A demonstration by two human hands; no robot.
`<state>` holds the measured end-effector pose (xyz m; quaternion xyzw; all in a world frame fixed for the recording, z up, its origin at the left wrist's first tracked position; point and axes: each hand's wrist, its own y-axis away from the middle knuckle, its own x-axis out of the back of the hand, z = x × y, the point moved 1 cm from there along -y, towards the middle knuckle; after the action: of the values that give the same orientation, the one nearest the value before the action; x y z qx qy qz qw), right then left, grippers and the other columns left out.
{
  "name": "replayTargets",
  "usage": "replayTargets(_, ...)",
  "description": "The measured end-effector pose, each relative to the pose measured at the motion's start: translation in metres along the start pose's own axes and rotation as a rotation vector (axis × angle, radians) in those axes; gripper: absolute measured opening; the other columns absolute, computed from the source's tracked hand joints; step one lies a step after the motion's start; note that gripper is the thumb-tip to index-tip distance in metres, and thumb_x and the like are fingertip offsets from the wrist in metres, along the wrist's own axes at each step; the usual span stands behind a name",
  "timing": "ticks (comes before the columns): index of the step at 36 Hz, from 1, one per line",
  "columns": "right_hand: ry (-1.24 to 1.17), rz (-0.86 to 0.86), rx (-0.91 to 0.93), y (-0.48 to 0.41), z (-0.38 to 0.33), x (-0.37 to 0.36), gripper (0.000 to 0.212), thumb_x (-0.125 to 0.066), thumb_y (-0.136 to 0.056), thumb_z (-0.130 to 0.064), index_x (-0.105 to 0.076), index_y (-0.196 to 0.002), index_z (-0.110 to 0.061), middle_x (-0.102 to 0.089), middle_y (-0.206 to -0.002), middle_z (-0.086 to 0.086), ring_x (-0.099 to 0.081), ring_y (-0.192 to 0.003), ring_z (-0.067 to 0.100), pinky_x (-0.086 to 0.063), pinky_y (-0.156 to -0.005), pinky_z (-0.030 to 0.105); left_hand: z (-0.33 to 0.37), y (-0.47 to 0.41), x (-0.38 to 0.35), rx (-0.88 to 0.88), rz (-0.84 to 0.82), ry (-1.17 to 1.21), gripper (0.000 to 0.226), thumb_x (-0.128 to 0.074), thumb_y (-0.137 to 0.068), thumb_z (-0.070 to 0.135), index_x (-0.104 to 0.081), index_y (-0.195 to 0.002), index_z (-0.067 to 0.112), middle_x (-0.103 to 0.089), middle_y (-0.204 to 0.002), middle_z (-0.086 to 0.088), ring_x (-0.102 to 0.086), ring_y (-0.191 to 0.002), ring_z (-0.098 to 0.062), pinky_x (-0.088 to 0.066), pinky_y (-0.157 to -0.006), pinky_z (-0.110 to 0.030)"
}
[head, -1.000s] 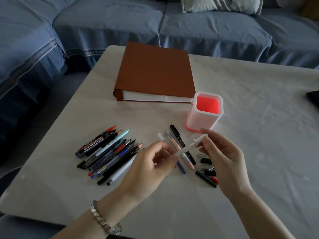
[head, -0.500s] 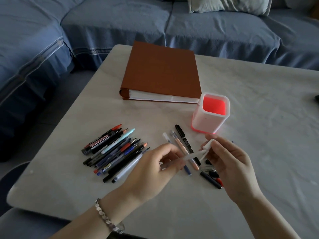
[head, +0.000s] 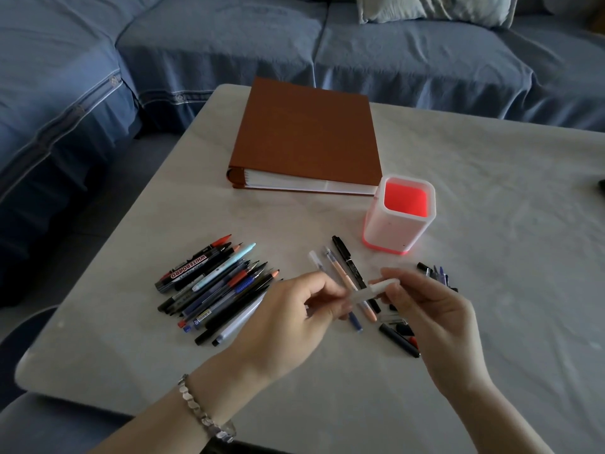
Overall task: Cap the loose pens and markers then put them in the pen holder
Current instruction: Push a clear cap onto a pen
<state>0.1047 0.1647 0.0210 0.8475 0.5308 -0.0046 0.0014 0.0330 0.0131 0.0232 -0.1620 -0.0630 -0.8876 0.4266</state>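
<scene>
Both hands hold one white translucent pen (head: 373, 290) above the table. My left hand (head: 294, 319) pinches its barrel end, and my right hand (head: 429, 309) grips its white cap end. A pile of several uncapped pens and markers (head: 212, 286) lies to the left. Three capped pens (head: 343, 280) lie under my hands. Loose caps (head: 399, 335) sit beneath and beyond my right hand. The white pen holder (head: 397, 235) with a red inside stands just behind, nothing visible in it.
A brown binder (head: 307, 136) lies behind the holder. The grey table (head: 507, 224) has its left edge next to a blue sofa (head: 196, 44), which wraps around the back. A dark object (head: 601, 186) shows at the right edge.
The pen has tilted flatter and my hands have come closer together along it. The camera view shifted slightly.
</scene>
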Motion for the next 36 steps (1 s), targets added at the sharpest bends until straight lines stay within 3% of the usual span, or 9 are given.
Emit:
replayTargets(3,0.074,0.009,0.072,0.004,0.005,-0.002,0.023,-0.066,-0.077,-0.016,-0.071,-0.078,-0.038,-0.072,-0.073,-0.013,-0.064,-0.068,-0.001,-0.048,-0.067,0.009,0.0,0.0,-0.002,0.046,-0.003,0.029,0.007,-0.066,-0.081,0.015,-0.067,-0.075,0.013,-0.07,-0.066,0.003,-0.064,-0.063,-0.006,-0.049,-0.059,-0.019)
replayTargets(6,0.073,0.025,0.079,0.008,0.011,-0.005,0.025,-0.055,-0.077,-0.014,-0.07,-0.078,-0.035,-0.071,-0.073,-0.012,-0.064,-0.069,0.001,-0.047,-0.068,0.009,0.001,-0.001,-0.004,0.139,-0.041,0.113,0.008,-0.065,-0.081,0.009,-0.067,-0.073,0.009,-0.067,-0.06,0.003,-0.054,-0.049,-0.001,-0.04,-0.051,-0.013)
replayTargets(13,-0.116,-0.016,-0.097,0.012,0.023,-0.017,0.021,-0.053,-0.081,0.002,-0.056,-0.094,-0.014,-0.072,-0.071,-0.002,-0.064,-0.065,0.004,-0.05,-0.063,0.012,-0.01,-0.001,-0.013,0.474,-0.086,0.443,0.016,-0.063,-0.083,0.011,-0.064,-0.067,0.013,-0.069,-0.06,-0.002,-0.041,-0.041,-0.008,-0.03,-0.038,-0.016)
replayTargets(18,-0.183,-0.053,-0.13,0.007,0.026,-0.026,0.033,-0.056,-0.078,0.002,-0.057,-0.104,-0.019,-0.07,-0.073,0.002,-0.063,-0.065,0.009,-0.052,-0.064,0.018,-0.021,0.004,-0.008,0.359,-0.006,0.227,0.007,-0.066,-0.082,0.015,-0.068,-0.075,0.015,-0.07,-0.067,0.002,-0.062,-0.057,-0.007,-0.046,-0.051,-0.019)
replayTargets(24,0.069,0.031,-0.155,-0.025,0.036,-0.023,0.048,-0.046,-0.09,0.003,-0.042,-0.13,-0.024,-0.061,-0.073,0.004,-0.063,-0.062,0.001,-0.05,-0.061,0.011,-0.06,0.025,0.028,0.189,0.264,-0.504,0.011,-0.064,-0.082,0.014,-0.066,-0.093,0.013,-0.065,-0.089,0.005,-0.061,-0.083,-0.01,-0.04,-0.071,-0.015)
replayTargets(26,0.218,0.006,-0.126,-0.037,0.043,-0.027,0.048,-0.049,-0.09,-0.002,-0.041,-0.13,-0.027,-0.06,-0.075,0.007,-0.058,-0.057,0.001,-0.047,-0.06,0.01,-0.07,0.03,0.036,0.189,0.276,-0.607,0.014,-0.066,-0.078,0.006,-0.067,-0.092,0.008,-0.066,-0.087,0.0,-0.062,-0.08,-0.017,-0.04,-0.066,-0.019)
replayTargets(29,0.359,-0.013,-0.042,-0.049,0.053,-0.04,0.031,-0.056,-0.087,-0.008,-0.052,-0.098,-0.037,-0.065,-0.075,0.001,-0.055,-0.056,0.0,-0.043,-0.06,0.012,-0.079,0.034,0.038,0.199,0.213,-0.716,0.015,-0.071,-0.073,0.003,-0.067,-0.087,0.008,-0.066,-0.081,-0.002,-0.063,-0.071,-0.02,-0.041,-0.057,-0.018)
replayTargets(31,0.451,-0.03,0.01,-0.055,0.06,-0.051,0.02,-0.059,-0.085,-0.007,-0.06,-0.084,-0.027,-0.064,-0.073,-0.002,-0.055,-0.058,-0.003,-0.039,-0.057,0.005,-0.085,0.033,0.035,0.192,0.169,-0.775,0.021,-0.078,-0.066,0.003,-0.068,-0.084,0.007,-0.067,-0.077,-0.003,-0.065,-0.066,-0.023,-0.051,-0.053,-0.027)
replayTargets(36,0.826,-0.214,0.16,-0.06,0.081,-0.067,0.027,-0.053,-0.079,0.004,-0.067,-0.101,-0.004,-0.066,-0.105,0.012,-0.057,-0.099,0.028,-0.035,-0.084,0.013,-0.09,0.028,0.029,0.127,0.117,-0.87,0.03,-0.083,-0.054,0.0,-0.065,-0.075,0.011,-0.061,-0.065,-0.001,-0.061,-0.057,-0.019,-0.05,-0.046,-0.026)
